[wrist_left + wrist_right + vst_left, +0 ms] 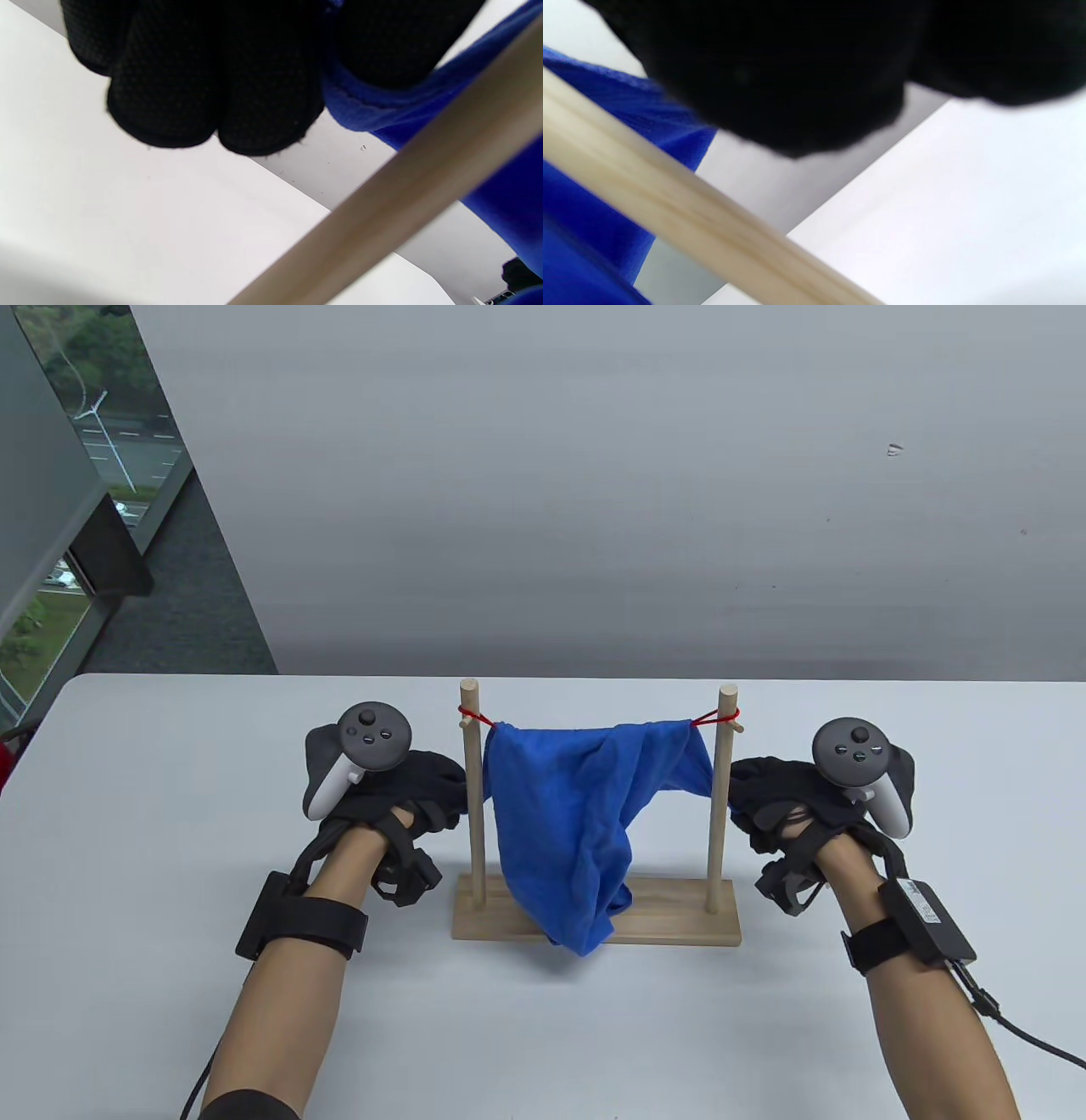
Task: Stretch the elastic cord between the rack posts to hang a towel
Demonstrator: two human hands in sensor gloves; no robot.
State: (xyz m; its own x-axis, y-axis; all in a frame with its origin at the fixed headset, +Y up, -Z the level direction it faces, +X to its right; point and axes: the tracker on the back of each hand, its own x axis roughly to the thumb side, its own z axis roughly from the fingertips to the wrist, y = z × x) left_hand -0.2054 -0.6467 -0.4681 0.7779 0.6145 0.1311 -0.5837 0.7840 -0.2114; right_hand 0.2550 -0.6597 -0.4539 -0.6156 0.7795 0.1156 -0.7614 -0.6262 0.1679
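Observation:
A wooden rack with a base (679, 920) and two upright posts, left (475, 831) and right (719, 831), stands at the table's middle. A red elastic cord (478, 718) runs between the post tops. A blue towel (577, 814) hangs bunched over it. My left hand (454, 793) is beside the left post; in the left wrist view its fingers (212, 84) pinch the towel's edge (424, 97) next to the post (424, 186). My right hand (740, 789) is against the right post, where the towel's corner is drawn out to it. The right wrist view shows blurred fingers (797, 84), the post (670, 199) and the towel (585, 203).
The white table (170, 780) spreads on both sides of the rack and in front of it. Its far edge lies just behind the posts. A grey wall stands behind, and a window is at the far left.

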